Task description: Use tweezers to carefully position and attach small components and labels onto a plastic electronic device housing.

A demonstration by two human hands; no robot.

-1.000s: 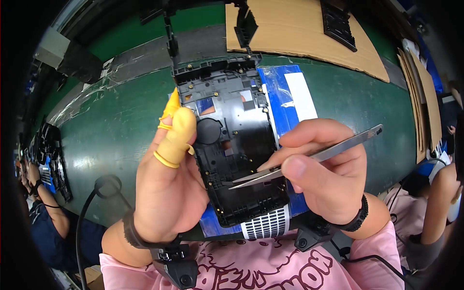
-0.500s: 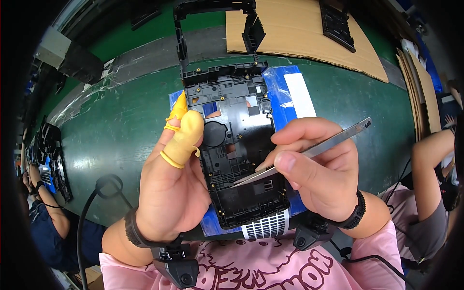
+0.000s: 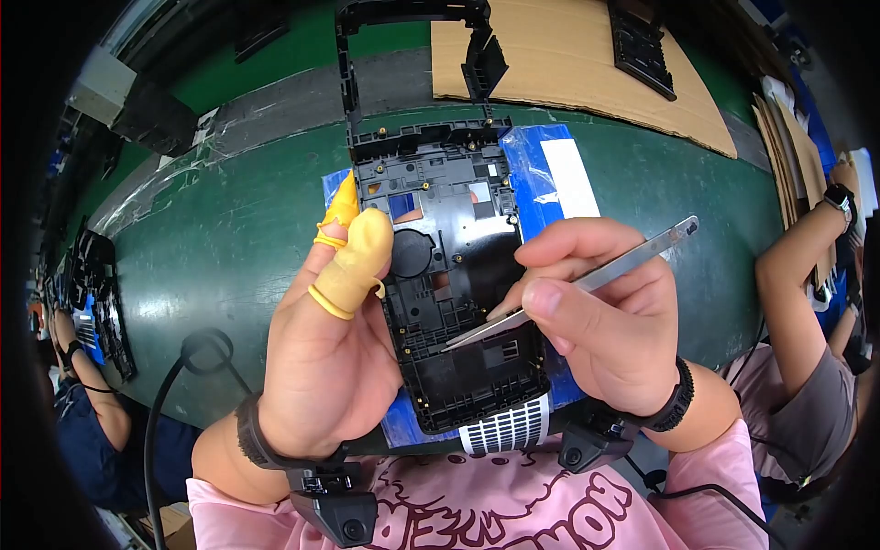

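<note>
Since half a second ago, a co-worker's arm (image 3: 788, 280), well to the right of the black casing (image 3: 490, 261), has swung to reach farther up; the tweezers (image 3: 632, 261) have tilted only slightly.

In the head view, the casing lies face up above the blue pad (image 3: 530, 170) on the tabletop (image 3: 220, 247) — whether it touches the pad I cannot tell. The left hand (image 3: 321, 376) is curled around the casing's left edge, the thumb in a yellow cover (image 3: 353, 270) along that edge, probably to keep it steady and its inner side exposed. The right hand (image 3: 610, 335) is over the casing's right edge, its thumb and fingers (image 3: 587, 238) pinched tight on the tweezers, likely for fine control; the tips point into the casing's near part, and I cannot tell whether they grip anything.

Against a second ago, more of the casing's far frame shows — otherwise both grips match.
</note>
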